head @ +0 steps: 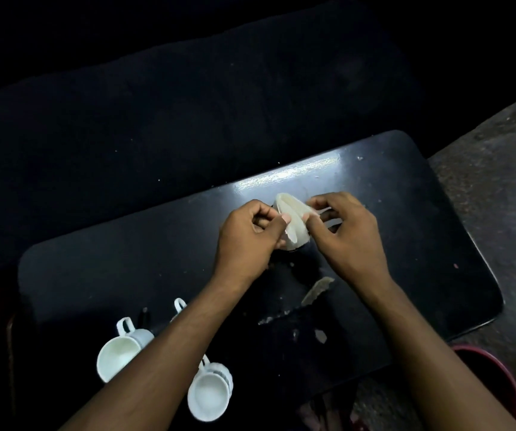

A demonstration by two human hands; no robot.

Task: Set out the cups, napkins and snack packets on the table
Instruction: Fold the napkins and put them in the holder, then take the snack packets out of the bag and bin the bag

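Note:
Above the middle of the black table (101,275), both my hands hold a white folded napkin (294,219). My left hand (247,237) pinches its left edge, and my right hand (343,231) pinches its right side. A dark object sits under the napkin, mostly hidden. Two white cups stand near the front left of the table: one cup (119,353) to the left of my left forearm, the other cup (208,390) between my forearms. A third cup's handle (180,304) pokes out from behind my left forearm. No snack packets show.
A dark sofa (188,104) runs along the far side of the table. A torn scrap (317,289) and small crumbs lie on the tabletop. A red tub (499,384) stands on the grey floor at the front right.

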